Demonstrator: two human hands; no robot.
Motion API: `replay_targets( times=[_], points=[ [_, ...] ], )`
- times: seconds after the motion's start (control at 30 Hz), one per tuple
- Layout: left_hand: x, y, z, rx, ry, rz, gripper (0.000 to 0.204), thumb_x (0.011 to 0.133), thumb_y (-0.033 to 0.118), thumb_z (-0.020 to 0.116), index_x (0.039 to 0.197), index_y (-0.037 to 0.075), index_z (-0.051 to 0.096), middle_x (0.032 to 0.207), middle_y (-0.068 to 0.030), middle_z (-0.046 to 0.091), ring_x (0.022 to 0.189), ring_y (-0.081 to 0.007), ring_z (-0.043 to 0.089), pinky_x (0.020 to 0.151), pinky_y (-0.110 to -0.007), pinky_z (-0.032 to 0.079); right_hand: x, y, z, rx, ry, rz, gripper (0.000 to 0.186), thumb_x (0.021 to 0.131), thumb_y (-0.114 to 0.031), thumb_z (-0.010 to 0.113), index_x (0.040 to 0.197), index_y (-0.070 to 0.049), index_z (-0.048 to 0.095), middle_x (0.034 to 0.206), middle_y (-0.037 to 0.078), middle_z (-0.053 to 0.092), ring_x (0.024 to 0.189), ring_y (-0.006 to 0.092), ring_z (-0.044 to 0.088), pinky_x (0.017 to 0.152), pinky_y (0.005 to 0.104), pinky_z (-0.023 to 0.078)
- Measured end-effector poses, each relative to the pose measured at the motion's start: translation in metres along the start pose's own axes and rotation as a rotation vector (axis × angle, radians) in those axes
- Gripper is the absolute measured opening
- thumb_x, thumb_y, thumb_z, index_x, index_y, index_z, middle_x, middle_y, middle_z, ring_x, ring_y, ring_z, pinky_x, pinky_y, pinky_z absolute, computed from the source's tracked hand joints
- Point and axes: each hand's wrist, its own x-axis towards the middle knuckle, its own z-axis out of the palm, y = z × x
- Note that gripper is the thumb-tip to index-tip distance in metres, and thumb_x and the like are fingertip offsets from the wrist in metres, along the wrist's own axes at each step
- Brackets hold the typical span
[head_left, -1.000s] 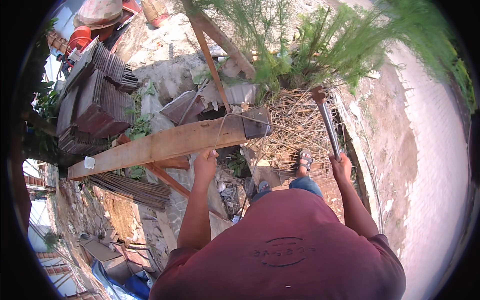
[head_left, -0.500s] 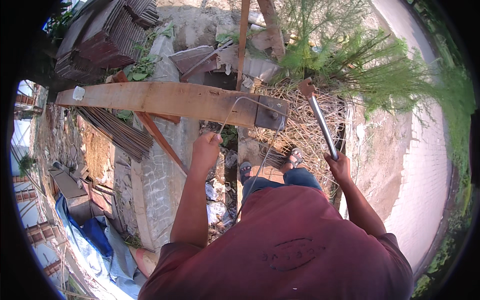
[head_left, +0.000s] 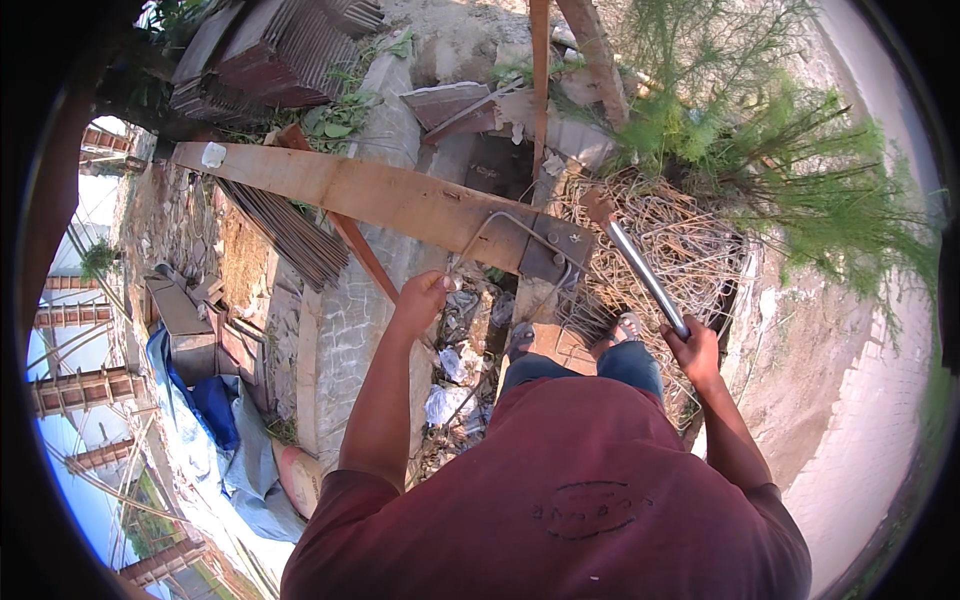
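Observation:
My left hand [head_left: 420, 303] is closed on one end of a thin bent steel rod [head_left: 472, 243]. The rod runs up from my fingers, bends over the wooden beam [head_left: 390, 195] and reaches the dark metal plate [head_left: 538, 262] at the beam's right end, where a pin or hook shows. My right hand [head_left: 695, 355] grips the lower end of a bar-bending wrench [head_left: 648, 272] with a shiny tubular handle. Its rusty head is up beside the plate's far corner, apart from the rod as far as I can see.
A heap of bent steel rods [head_left: 680, 240] lies right of my feet. Straight bars [head_left: 285, 235] are bundled under the beam at left, near stacked corrugated sheets [head_left: 290, 55]. A feathery green bush [head_left: 770, 160] leans in at upper right; blue tarpaulin [head_left: 215, 415] lies lower left.
The whole view has shifted, with the beam now sloping down to the right. The wrench head has come left, closer to the plate. Both hands keep their holds.

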Motion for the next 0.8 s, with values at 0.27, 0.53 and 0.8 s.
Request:
replay_targets(
  times=[0.27,0.53,0.8],
  points=[
    [0.004,-0.001,0.003,-0.166,-0.052,-0.059,0.022,0.095,0.018,0.052,0.086,0.000,0.062,0.057,0.0049,0.039,0.051,-0.0042,0.031,0.047,-0.023,0.025,-0.078,0.033,-0.057,-0.128,-0.110,-0.114,0.037,0.080,-0.038,0.071,0.080,-0.004,0.055,0.061,0.014,0.055,0.051,0.0285,0.053,0.049,0.0371,0.041],
    [0.004,0.003,0.001,-0.140,-0.082,-0.078,0.027,0.097,0.022,0.050,0.086,0.000,0.061,0.057,0.0029,0.042,0.050,-0.0056,0.033,0.047,-0.023,0.027,-0.097,-0.014,-0.020,-0.367,-0.043,-0.005,0.034,0.081,-0.034,0.069,0.076,-0.005,0.052,0.064,0.018,0.058,0.058,0.0367,0.058,0.052,0.0423,0.043],
    [0.004,0.007,-0.004,-0.105,-0.106,-0.065,0.027,0.096,0.022,0.050,0.089,-0.001,0.061,0.057,0.0022,0.043,0.051,-0.0059,0.035,0.048,-0.024,0.029,-0.093,-0.018,-0.025,-0.219,0.001,-0.014,0.039,0.083,-0.038,0.067,0.076,-0.002,0.053,0.054,0.016,0.051,0.051,0.0334,0.053,0.051,0.0390,0.042]
  ],
)
